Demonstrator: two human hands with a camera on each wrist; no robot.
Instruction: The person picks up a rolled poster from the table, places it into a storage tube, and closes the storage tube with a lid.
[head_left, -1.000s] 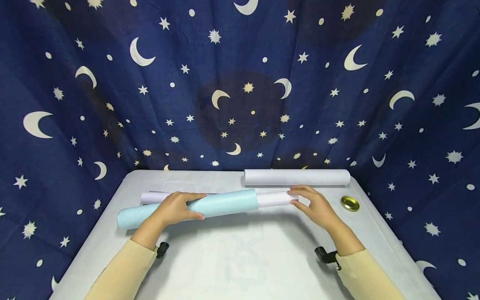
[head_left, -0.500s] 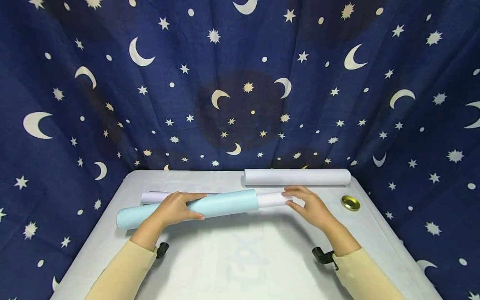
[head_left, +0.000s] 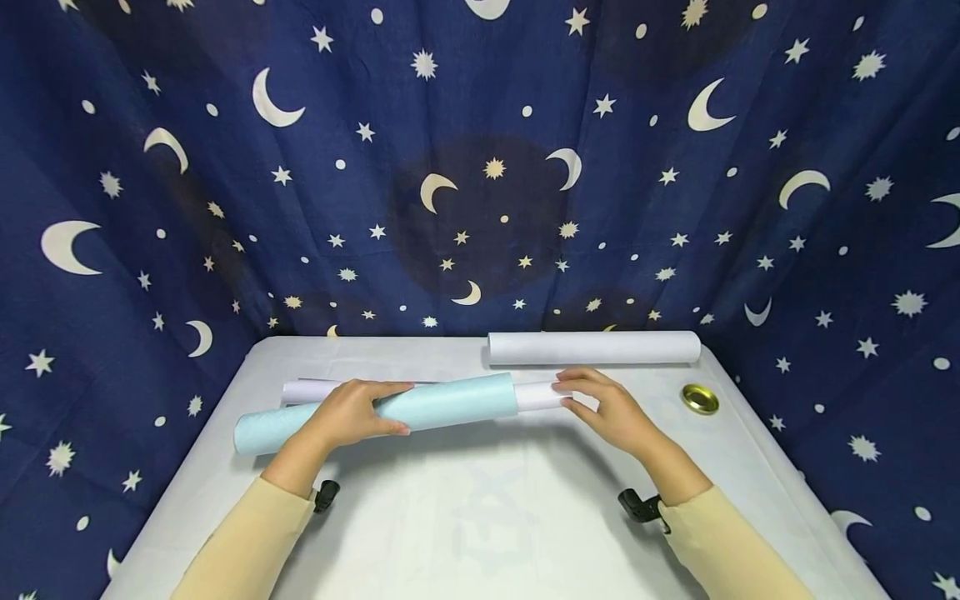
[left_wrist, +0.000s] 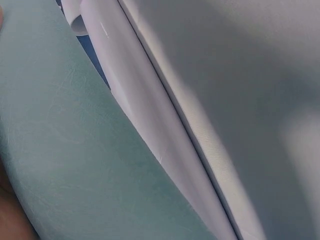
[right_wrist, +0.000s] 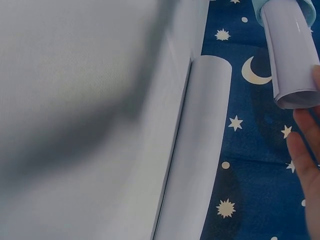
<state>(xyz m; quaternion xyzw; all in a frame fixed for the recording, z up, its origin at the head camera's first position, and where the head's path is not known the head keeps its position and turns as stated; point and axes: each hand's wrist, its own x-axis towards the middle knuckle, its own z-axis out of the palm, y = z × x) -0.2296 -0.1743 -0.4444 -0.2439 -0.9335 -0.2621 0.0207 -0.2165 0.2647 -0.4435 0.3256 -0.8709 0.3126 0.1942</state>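
A light blue tube slants over the table, its right end a little higher. My left hand grips it near the middle, thumb along the near side. From the tube's right mouth sticks a short length of rolled white paper. The fingers and thumb of my right hand pinch that roll at its outer end. In the right wrist view the open end of the paper roll shows beside the fingertips. Most of the paper is hidden inside the tube.
Behind the tube lies another white paper roll, partly covered by it. A thicker white roll lies along the table's back edge. A round gold lid sits at the right. A dark blue curtain with moons and stars surrounds the white table.
My right hand has moved left, and the white paper has slid further into the blue tube, so less of it shows. My left hand and the tube have stayed nearly still.
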